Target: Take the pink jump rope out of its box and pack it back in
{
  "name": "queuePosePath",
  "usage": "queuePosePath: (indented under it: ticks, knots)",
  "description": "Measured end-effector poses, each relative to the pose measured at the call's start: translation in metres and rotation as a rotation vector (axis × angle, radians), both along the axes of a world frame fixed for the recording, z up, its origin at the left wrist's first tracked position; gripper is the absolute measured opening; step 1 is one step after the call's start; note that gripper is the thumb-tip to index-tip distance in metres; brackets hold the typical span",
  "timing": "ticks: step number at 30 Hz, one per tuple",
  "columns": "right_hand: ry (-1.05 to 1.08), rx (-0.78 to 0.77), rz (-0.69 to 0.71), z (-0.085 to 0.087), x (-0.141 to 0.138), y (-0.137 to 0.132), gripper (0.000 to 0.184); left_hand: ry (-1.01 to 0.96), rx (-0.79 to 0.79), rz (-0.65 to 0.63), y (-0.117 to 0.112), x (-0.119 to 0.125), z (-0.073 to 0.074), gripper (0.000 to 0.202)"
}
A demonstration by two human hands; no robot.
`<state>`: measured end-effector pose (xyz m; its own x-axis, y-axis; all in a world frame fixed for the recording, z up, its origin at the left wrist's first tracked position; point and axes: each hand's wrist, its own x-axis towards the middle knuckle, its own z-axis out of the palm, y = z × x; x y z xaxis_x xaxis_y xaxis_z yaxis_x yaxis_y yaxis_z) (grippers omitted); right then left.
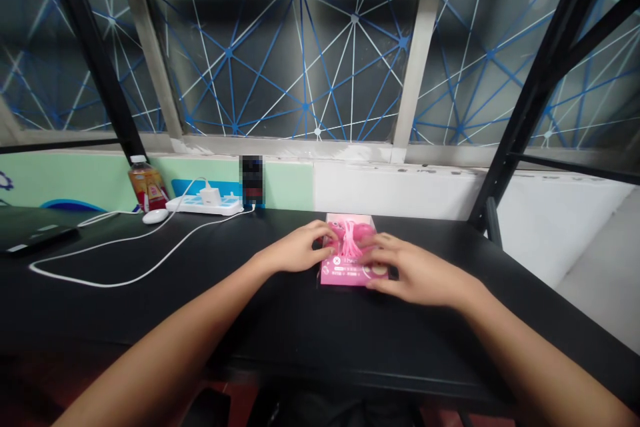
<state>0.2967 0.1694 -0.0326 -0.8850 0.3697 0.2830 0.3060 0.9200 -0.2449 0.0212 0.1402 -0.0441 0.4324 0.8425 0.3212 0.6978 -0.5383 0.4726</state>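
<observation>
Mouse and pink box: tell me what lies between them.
In the head view, a white cable crosses the black desk between the mouse and the pink box; the left hand lies there too, touching the box.

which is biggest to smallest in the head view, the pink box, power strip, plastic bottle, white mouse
Largest to smallest:
Pink box and white power strip: unsure, the strip looks longer, the box broader and nearer the camera.
Plastic drink bottle.
White computer mouse.
</observation>
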Motion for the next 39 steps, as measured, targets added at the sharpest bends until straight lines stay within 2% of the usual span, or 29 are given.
queuePosePath:
  ticks: [1, 2, 6, 8, 12, 18, 26, 29, 31, 33, 35, 37, 39]
  knots:
    - [-0.01, 0.009, 0.022, 0.0, -0.003, -0.004, 0.025, 0.004, 0.003, -0.003, 0.0, 0.0, 0.0, 0.026]
    - [-0.016, 0.027, 0.025, -0.001, -0.007, -0.006, 0.023, 0.008, 0.004, -0.004, -0.001, 0.0, 0.001, 0.027]
    - [-0.01, 0.193, -0.088, -0.009, -0.016, -0.009, 0.037, 0.023, 0.002, 0.0, -0.002, 0.001, 0.002, 0.031]
    - [-0.02, 0.216, -0.101, -0.009, -0.017, -0.011, 0.044, 0.019, 0.014, 0.017, -0.002, 0.001, 0.003, 0.028]
    - [-0.092, 0.017, 0.051, -0.003, -0.017, -0.021, 0.021, 0.022, 0.035, 0.065, -0.001, 0.003, 0.003, 0.027]
    - [-0.137, -0.16, 0.231, 0.001, -0.016, -0.031, 0.038, -0.13, -0.044, 0.287, 0.006, 0.009, 0.0, 0.042]
    - [-0.203, -0.53, 0.478, 0.015, -0.013, -0.044, 0.03, -0.176, -0.06, 0.513, 0.034, 0.007, -0.012, 0.033]
    - [-0.212, -0.609, 0.551, 0.016, -0.011, -0.046, 0.035, -0.148, -0.006, 0.53, 0.047, 0.002, -0.019, 0.032]
    - [-0.209, -0.658, 0.577, 0.016, -0.007, -0.042, 0.045, -0.142, 0.029, 0.481, 0.053, -0.001, -0.024, 0.031]
    - [-0.195, -0.706, 0.543, 0.016, -0.003, -0.032, 0.046, -0.119, 0.063, 0.416, 0.056, -0.003, -0.027, 0.03]
    - [-0.108, -0.69, 0.408, 0.014, 0.002, -0.019, 0.035, -0.072, 0.13, 0.367, 0.053, -0.006, -0.025, 0.029]
    - [0.059, -0.522, 0.171, 0.01, 0.007, -0.003, 0.028, -0.027, 0.224, 0.345, 0.043, -0.007, -0.017, 0.03]
    - [0.145, -0.217, -0.072, 0.002, 0.009, 0.01, 0.023, 0.011, 0.259, 0.322, 0.028, -0.007, -0.006, 0.029]
